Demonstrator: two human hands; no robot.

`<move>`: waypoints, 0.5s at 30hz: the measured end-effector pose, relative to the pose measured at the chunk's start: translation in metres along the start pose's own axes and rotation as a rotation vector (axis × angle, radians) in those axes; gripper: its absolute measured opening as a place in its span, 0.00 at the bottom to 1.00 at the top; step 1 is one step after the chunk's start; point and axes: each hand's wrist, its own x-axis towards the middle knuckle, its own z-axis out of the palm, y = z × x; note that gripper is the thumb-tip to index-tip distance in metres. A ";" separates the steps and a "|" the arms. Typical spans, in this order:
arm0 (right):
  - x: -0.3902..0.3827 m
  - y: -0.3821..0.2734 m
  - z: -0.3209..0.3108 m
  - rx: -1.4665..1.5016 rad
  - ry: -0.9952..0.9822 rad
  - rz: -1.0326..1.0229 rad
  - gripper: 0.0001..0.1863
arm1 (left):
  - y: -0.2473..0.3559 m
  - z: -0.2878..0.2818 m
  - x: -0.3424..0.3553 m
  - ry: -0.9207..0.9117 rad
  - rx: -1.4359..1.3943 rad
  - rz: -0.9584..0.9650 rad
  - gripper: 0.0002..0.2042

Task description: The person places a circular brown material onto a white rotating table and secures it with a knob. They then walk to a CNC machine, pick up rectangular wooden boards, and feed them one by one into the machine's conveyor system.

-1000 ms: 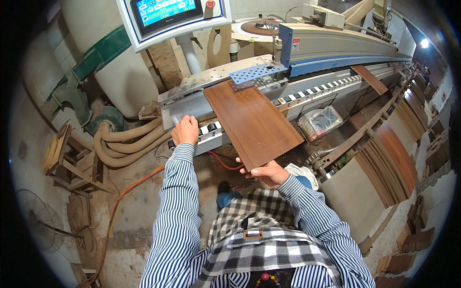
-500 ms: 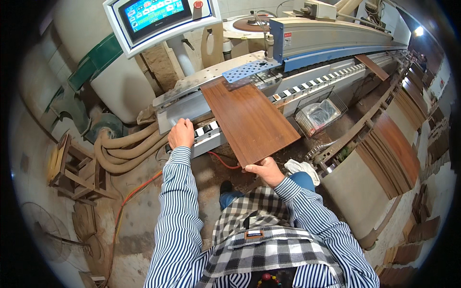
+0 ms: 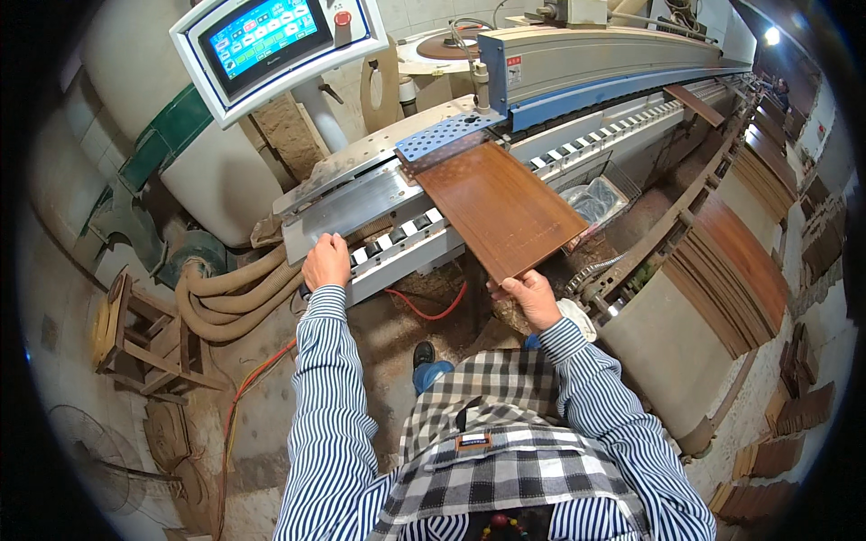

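A flat brown wood-grain panel [image 3: 501, 212] lies across the feed track of a long machine, its far end under a blue perforated plate [image 3: 448, 137]. My right hand [image 3: 534, 298] pinches the panel's near edge close to the corner, thumb on top and the other fingers partly hidden below. At the track's left end, beside the bare metal bed [image 3: 352, 209], my left hand [image 3: 327, 261] is closed in a loose fist. Its fingertips are hidden, so what it grips there cannot be made out. Black and white rollers [image 3: 397, 236] run between that hand and the panel.
A control screen [image 3: 268, 42] stands at the back left. Another brown panel [image 3: 695, 105] sits farther along the machine. Stacked panels [image 3: 722, 288] rest on the conveyor at right. Thick hoses [image 3: 239, 293] and a wooden stool [image 3: 149, 338] are at left; a red hose crosses below the track.
The panel has slid right along the track, farther from my left hand, and my right hand has moved with it. My left hand stays at the track's end. The view has shifted slightly.
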 end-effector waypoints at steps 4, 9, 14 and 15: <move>0.001 -0.006 -0.022 -0.009 0.138 0.017 0.12 | 0.002 -0.004 -0.002 -0.003 0.017 -0.016 0.16; 0.003 -0.023 -0.046 -0.017 0.295 -0.031 0.16 | 0.005 0.001 -0.001 -0.012 0.050 -0.021 0.17; 0.005 -0.045 -0.081 -0.062 0.465 -0.043 0.18 | -0.003 0.004 0.003 -0.027 -0.039 0.011 0.18; -0.001 -0.053 -0.096 -0.020 0.496 -0.065 0.18 | -0.006 0.005 0.002 0.001 -0.044 0.037 0.18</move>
